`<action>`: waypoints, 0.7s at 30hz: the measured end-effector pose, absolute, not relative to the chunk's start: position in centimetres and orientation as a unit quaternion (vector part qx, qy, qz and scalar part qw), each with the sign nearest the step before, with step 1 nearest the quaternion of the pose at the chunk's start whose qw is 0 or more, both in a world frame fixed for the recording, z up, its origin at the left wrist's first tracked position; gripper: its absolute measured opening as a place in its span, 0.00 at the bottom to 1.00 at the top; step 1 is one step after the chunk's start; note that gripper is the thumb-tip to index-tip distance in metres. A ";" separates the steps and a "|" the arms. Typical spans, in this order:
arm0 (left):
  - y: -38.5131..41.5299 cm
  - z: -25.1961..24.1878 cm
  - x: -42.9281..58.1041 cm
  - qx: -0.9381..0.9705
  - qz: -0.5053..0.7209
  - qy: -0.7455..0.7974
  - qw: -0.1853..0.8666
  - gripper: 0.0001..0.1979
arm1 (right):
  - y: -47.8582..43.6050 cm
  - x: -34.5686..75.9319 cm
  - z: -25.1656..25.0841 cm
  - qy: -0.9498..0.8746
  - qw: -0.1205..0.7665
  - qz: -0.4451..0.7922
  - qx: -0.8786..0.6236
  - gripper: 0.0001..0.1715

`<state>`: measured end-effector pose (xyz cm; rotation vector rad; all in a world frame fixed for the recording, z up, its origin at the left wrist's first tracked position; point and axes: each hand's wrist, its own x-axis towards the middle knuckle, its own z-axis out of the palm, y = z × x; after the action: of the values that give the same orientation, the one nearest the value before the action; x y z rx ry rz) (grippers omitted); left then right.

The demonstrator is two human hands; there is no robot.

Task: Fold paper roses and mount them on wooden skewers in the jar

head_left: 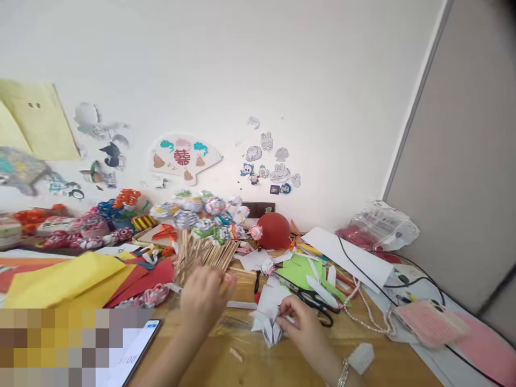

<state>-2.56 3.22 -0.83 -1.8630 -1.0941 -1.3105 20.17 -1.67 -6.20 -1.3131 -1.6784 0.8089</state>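
Note:
My left hand [205, 303] reaches over the wooden table [282, 360] to the lower ends of a bunch of wooden sticks [205, 252] topped with paper flowers [201, 215]; its fingers are curled and blurred by motion. My right hand [304, 325] pinches a folded white paper piece [269, 320] that rests on the table. Black-handled scissors [318, 306] lie just beyond the right hand.
Yellow paper [60, 279] and red paper [149, 277] lie at the left, a phone [137, 352] at the front left. A red balloon [274, 230], green paper [300, 269], a bead string [363, 317], a pink-cased phone [431, 322] and black cables [403, 274] crowd the right.

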 end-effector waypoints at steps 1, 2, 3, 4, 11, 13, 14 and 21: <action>4.3 -1.0 -3.4 -0.650 -0.494 -0.464 0.343 0.18 | -1.7 20.1 -6.1 -0.668 0.418 0.325 -0.523 0.03; 5.4 -1.1 -4.1 -0.616 -0.477 -0.525 0.343 0.30 | -1.7 20.1 -6.0 -0.667 0.418 0.328 -0.521 0.03; 6.6 -1.2 -4.8 -0.609 -0.447 -0.573 0.320 0.40 | -1.8 20.0 -5.9 -0.668 0.419 0.333 -0.516 0.03; 7.6 -1.4 -5.3 -0.626 -0.404 -0.599 0.294 0.48 | -1.8 20.0 -5.8 -0.670 0.421 0.337 -0.510 0.03; 9.2 -4.6 -4.1 -0.656 -0.307 -0.622 0.299 0.44 | -1.9 20.2 -5.2 -0.680 0.418 0.314 -0.514 0.04; 8.7 -5.1 -3.6 -0.644 -0.324 -0.622 0.304 0.44 | -2.0 20.2 -5.2 -0.681 0.420 0.313 -0.511 0.03; 8.5 -5.1 -3.6 -0.646 -0.326 -0.621 0.302 0.43 | -2.0 20.1 -5.2 -0.682 0.421 0.313 -0.510 0.03; 8.8 -5.2 -4.8 -0.672 -0.316 -0.603 0.291 0.37 | -1.7 20.0 -5.4 -0.666 0.447 0.281 -0.526 0.03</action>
<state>-4.79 8.84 -5.16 -1.7926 -1.6085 -0.8431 20.01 -1.73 -5.38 -1.3030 -1.6486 0.6964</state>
